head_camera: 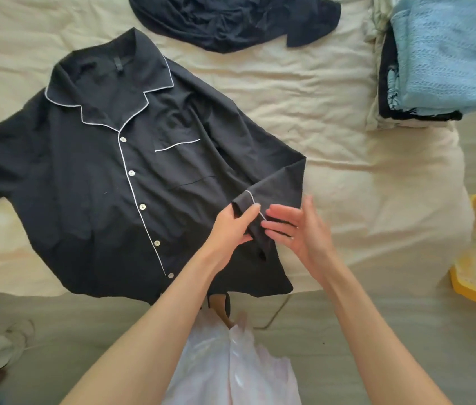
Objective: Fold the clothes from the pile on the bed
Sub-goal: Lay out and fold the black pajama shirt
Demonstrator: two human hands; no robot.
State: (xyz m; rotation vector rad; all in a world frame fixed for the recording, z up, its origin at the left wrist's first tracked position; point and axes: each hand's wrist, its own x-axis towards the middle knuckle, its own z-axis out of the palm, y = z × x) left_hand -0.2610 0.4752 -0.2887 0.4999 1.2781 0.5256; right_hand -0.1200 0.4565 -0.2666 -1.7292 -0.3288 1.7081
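My left hand [235, 226] pinches piped cuff [252, 211] of black pyjama shirt [99, 182]; right hand [295, 229] just beside, fingers straight, gripping nothing. Sleeve brought in over shirt front, shirt buttoned, face-up on bed [318, 112]. Folding barely begun, I judge. Dark crumpled garment [230, 21] waits beyond. Folded stack, blue knit [441, 57] topmost, far right.

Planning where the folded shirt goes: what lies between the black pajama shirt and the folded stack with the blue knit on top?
Only bare, wrinkled cream bedsheet lies between the black pajama shirt and the folded stack, in the head view.
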